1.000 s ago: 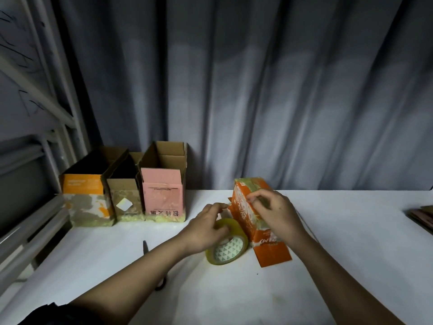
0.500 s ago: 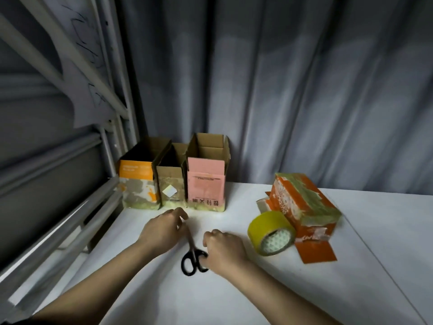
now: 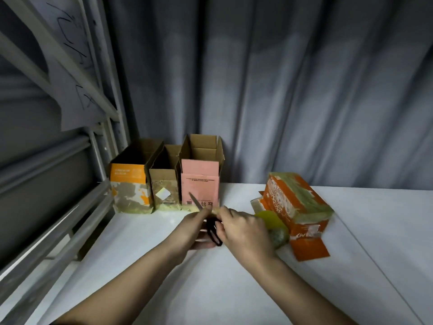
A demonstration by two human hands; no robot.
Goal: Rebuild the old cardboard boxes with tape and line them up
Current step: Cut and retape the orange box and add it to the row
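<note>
Scissors [image 3: 206, 219] sit lifted off the white tabletop [image 3: 234, 289] in the head view, gripped between both hands: the left hand [image 3: 194, 228] curls round them near the blades, the right hand [image 3: 243, 233] holds the black handles. Three open boxes stand touching in a row at the back left: orange-topped box [image 3: 128, 191], brown box [image 3: 164, 188], pink box [image 3: 201, 181]. To the right lies the orange box [image 3: 297, 202] on its side, with the yellow tape roll [image 3: 274, 224] just beside it, partly hidden by the right hand.
</note>
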